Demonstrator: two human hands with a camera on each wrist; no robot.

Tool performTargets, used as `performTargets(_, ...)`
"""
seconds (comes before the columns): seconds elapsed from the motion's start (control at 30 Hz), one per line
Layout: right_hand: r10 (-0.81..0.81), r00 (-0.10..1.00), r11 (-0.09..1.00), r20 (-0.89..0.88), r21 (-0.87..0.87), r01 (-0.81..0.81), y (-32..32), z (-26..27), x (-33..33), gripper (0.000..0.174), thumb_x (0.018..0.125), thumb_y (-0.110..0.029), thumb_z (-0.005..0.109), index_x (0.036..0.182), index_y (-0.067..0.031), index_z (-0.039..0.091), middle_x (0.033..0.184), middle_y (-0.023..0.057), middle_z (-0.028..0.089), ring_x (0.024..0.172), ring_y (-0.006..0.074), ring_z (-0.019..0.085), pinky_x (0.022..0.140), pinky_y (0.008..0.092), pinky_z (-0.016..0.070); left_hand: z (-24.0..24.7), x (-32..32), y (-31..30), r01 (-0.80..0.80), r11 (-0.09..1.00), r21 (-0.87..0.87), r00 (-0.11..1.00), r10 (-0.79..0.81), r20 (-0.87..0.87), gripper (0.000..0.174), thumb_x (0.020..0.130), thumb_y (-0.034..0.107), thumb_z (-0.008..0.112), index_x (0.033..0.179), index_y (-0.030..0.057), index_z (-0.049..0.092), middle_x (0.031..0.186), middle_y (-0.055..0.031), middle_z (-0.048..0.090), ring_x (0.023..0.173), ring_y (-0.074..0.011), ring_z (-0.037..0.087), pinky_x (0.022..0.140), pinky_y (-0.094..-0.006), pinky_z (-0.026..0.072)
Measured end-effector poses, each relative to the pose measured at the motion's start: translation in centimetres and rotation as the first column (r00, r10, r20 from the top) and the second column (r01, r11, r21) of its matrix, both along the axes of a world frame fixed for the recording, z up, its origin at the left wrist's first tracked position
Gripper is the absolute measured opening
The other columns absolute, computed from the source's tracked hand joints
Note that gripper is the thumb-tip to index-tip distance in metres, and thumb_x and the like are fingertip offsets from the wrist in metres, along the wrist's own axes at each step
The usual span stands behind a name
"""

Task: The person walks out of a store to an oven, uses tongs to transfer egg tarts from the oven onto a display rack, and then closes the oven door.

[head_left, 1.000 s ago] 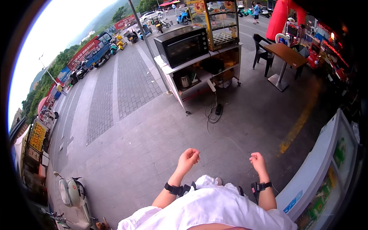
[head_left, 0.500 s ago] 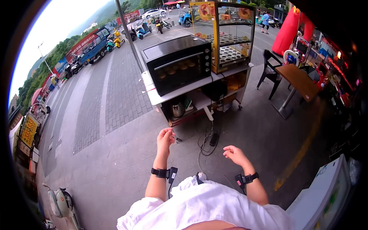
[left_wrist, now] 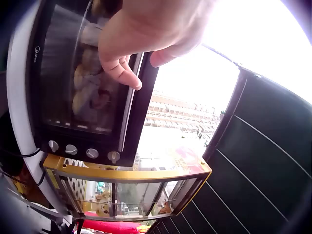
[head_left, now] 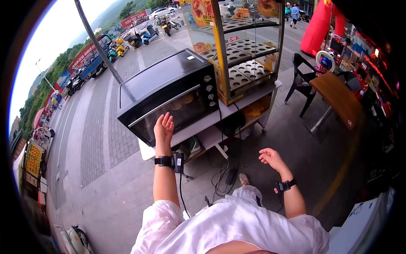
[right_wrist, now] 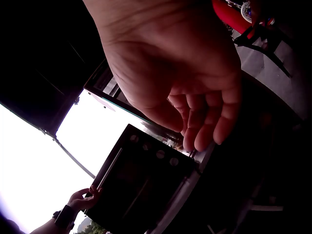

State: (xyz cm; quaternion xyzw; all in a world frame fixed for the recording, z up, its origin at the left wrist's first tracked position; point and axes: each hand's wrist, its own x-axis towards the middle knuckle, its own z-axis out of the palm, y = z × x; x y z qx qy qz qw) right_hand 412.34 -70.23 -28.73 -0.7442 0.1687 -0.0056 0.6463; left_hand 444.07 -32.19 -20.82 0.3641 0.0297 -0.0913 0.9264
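I watch remotely as the left hand (head_left: 163, 128), unclenched, nears the oven handle (head_left: 182, 96), seemingly stiff, best grasped midway; the right hand (head_left: 273, 159) hangs empty

The oven (head_left: 163, 84) is black and boxy, with a glossy top and a small pale label (head_left: 191, 57). It stands upright on the white table (head_left: 182, 132), its glass door (head_left: 186, 106) shut. A long silvery handle (head_left: 182, 96) runs along the door's upper edge; four knobs (head_left: 209, 88) line one end. Rounded, browned pieces (left_wrist: 80, 78) show inside.
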Motion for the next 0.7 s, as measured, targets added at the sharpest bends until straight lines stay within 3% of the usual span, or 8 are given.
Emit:
performTargets(0.1, 0.064, 0.996, 0.998, 0.069, -0.023, -0.062, -7.7, 2.3, 8.9, 0.02, 0.088, -0.008, 0.05, 0.105, -0.0002, 0.057, 0.085, 0.0054, 0.064, 0.07, 0.0095, 0.059, 0.064, 0.023, 0.049, 1.1, 2.9, -2.1, -0.142, 0.989, -0.03, 0.988, 0.143, 0.058, 0.025, 0.092, 0.024, 0.051, 0.108, 0.0045, 0.051, 0.113, -0.0112, 0.06, 0.087, -0.0186, 0.062, 0.065, -0.0267, 0.052)
performTargets(0.23, 0.116, 0.981, 0.992, 0.158, -0.067, -0.107, -15.8, 6.8, 20.8, 0.018, 0.087, -0.009, 0.05, 0.101, -0.0006, 0.058, 0.082, 0.0043, 0.064, 0.066, 0.0089, 0.058, 0.061, 0.0225, 0.0483, 0.7, 5.9, -3.9, -0.293, 0.954, -0.062, 0.956, 0.293, -0.009, 0.026, 0.095, 0.028, 0.048, 0.108, 0.0063, 0.052, 0.108, -0.0071, 0.062, 0.084, -0.0174, 0.06, 0.064, -0.0264, 0.0479)
performTargets(0.3, 0.063, 0.996, 0.998, 0.059, -0.013, -0.062, -18.4, 8.1, 25.9, 0.017, 0.085, -0.009, 0.051, 0.099, -0.0018, 0.058, 0.08, 0.004, 0.063, 0.063, 0.0091, 0.057, 0.057, 0.0225, 0.048, -1.7, 7.3, -3.1, -0.324, 0.946, 0.014, 0.946, 0.324, 0.02, 0.024, 0.096, 0.027, 0.044, 0.109, 0.0075, 0.051, 0.109, -0.0073, 0.061, 0.077, -0.0151, 0.057, 0.06, -0.0254, 0.0472)
performTargets(0.37, 0.079, 0.996, 0.995, -0.051, 0.066, -0.075, -21.6, 5.7, 30.5, 0.018, 0.084, -0.009, 0.051, 0.099, -0.003, 0.058, 0.078, 0.003, 0.063, 0.061, 0.0094, 0.056, 0.054, 0.0225, 0.048, -1.8, 6.5, -3.8, -0.415, 0.906, 0.082, 0.909, 0.417, -0.004, 0.023, 0.097, 0.026, 0.041, 0.11, 0.0084, 0.049, 0.11, -0.0072, 0.06, 0.07, -0.0128, 0.053, 0.057, -0.0244, 0.0465)
performTargets(0.47, -0.019, 0.992, 0.998, -0.127, -0.057, 0.012, -26.1, -1.7, 36.3, 0.022, 0.085, -0.009, 0.049, 0.105, -0.0034, 0.055, 0.084, 0.0037, 0.063, 0.064, 0.0102, 0.057, 0.058, 0.0229, 0.0495, -1.6, 2.6, -5.5, -0.432, 0.897, 0.095, 0.902, 0.428, 0.064, 0.023, 0.097, 0.026, 0.042, 0.112, 0.0085, 0.047, 0.11, -0.0063, 0.058, 0.07, -0.0113, 0.051, 0.056, -0.0239, 0.0457)
performTargets(0.67, -0.138, 0.98, 0.943, -0.141, 0.285, 0.173, -24.6, -7.5, 40.6, 0.051, 0.079, -0.001, 0.046, 0.129, -0.0021, 0.041, 0.112, 0.0102, 0.053, 0.092, 0.0188, 0.054, 0.067, 0.0319, 0.0504, -4.2, -8.4, -6.9, -0.407, 0.885, 0.227, 0.909, 0.416, 0.006, 0.023, 0.096, 0.023, 0.046, 0.114, 0.0085, 0.049, 0.111, -0.0053, 0.058, 0.074, -0.0116, 0.053, 0.064, -0.0259, 0.0457)
performTargets(0.7, -0.134, 0.982, 0.92, -0.131, 0.351, 0.172, -24.5, -8.0, 41.1, 0.052, 0.077, 0.0, 0.046, 0.129, -0.0016, 0.04, 0.109, 0.0106, 0.052, 0.089, 0.0193, 0.053, 0.064, 0.0313, 0.0503, -4.8, -9.8, -7.0, -0.39, 0.892, 0.228, 0.915, 0.404, -0.016, 0.024, 0.096, 0.023, 0.046, 0.115, 0.009, 0.049, 0.113, -0.0051, 0.058, 0.075, -0.0118, 0.054, 0.065, -0.0261, 0.0466)
